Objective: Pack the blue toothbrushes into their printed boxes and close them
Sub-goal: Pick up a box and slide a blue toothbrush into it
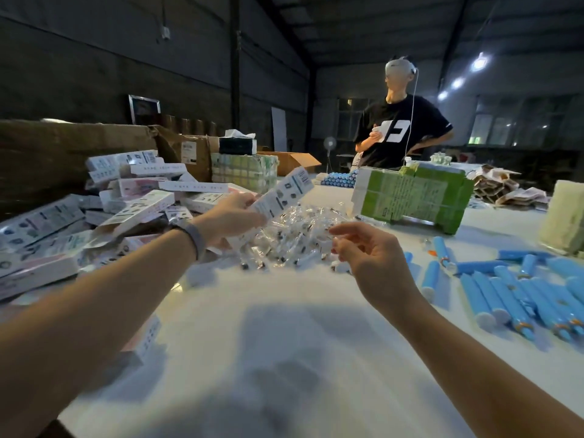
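My left hand grips a white printed box, raised and tilted above the table, its far end up to the right. My right hand hovers just right of a heap of small clear-wrapped parts, fingers loosely curled with nothing in them. Several blue toothbrushes lie on the white table at the right, apart from both hands. A big pile of printed boxes fills the left side.
A green-and-white carton stack stands behind the heap. Cardboard cartons line the back left. A person in a black shirt stands across the table. One box lies by my left forearm. The white table stretches in front of me.
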The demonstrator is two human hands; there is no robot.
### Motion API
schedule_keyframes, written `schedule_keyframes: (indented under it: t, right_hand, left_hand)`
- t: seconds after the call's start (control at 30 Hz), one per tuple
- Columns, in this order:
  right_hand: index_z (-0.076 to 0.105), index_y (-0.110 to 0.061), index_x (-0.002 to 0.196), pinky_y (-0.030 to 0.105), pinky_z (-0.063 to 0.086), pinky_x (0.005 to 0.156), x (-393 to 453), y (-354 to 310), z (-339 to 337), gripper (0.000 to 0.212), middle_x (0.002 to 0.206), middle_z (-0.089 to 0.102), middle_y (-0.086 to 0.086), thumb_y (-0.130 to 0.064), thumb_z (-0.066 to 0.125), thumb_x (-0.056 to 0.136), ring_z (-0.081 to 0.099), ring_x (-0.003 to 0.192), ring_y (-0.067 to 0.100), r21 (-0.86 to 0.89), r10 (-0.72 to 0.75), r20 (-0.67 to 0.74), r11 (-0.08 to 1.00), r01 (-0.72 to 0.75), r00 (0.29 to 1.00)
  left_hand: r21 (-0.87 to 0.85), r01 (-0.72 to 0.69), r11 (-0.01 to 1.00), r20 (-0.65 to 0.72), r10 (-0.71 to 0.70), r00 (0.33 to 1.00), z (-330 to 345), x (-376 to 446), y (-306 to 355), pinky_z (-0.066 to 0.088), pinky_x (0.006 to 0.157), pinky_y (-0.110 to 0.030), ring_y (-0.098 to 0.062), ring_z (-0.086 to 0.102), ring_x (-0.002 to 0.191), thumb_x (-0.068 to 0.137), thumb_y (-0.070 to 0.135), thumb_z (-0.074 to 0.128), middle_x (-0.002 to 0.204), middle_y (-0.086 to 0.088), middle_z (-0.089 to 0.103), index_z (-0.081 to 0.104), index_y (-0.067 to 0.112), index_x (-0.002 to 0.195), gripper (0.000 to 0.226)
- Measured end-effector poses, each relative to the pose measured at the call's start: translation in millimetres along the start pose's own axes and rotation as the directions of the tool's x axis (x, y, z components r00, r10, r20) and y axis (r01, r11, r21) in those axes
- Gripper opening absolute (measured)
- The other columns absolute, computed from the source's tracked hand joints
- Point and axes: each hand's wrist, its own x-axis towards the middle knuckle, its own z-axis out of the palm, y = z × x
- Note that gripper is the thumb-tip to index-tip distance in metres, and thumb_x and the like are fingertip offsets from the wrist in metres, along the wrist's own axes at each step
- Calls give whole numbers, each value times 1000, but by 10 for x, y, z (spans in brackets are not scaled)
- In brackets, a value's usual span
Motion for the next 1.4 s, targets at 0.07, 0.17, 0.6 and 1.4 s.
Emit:
schedule_keyframes:
  t: [0.07,0.17,0.6,1.4]
  right_hand:
    - [62,-35,115,30,48,78,7,-1,-91,41,100,63,-16,-12,69,82,59,90,8,-215,-132,12,968,132,991]
    - [43,-28,145,34,40,97,12,8,-235,81,142,43,3,2,70,75,39,127,25,-578,-319,191,727,369,928]
    - [59,-31,124,29,51,79,4,45,-740,57,102,61,-25,-16,75,71,59,97,6,-171,94,411,985,-25,907]
    - [60,-28,115,32,44,79,-13,856,-1543,29,116,59,2,-29,52,88,51,116,27,-919,540,-256,121,-374,802]
  left_hand:
    - [-197,9,980,105,12,994,223,-233,262,55,51,-22,-16,70,80,90,18,68,104,-1,65,47,31,131,47]
    - [-357,89,930,352,45,935,547,-598,552,55,52,-27,-18,73,68,89,27,71,102,-5,62,41,57,125,56]
    - [-719,100,687,426,323,845,951,-990,627,34,51,-24,-16,49,62,84,22,49,82,-16,49,72,16,93,26]
    - [-388,-515,764,-208,472,857,1421,-1068,467,55,67,-29,-12,60,80,83,56,49,91,24,67,59,41,94,22]
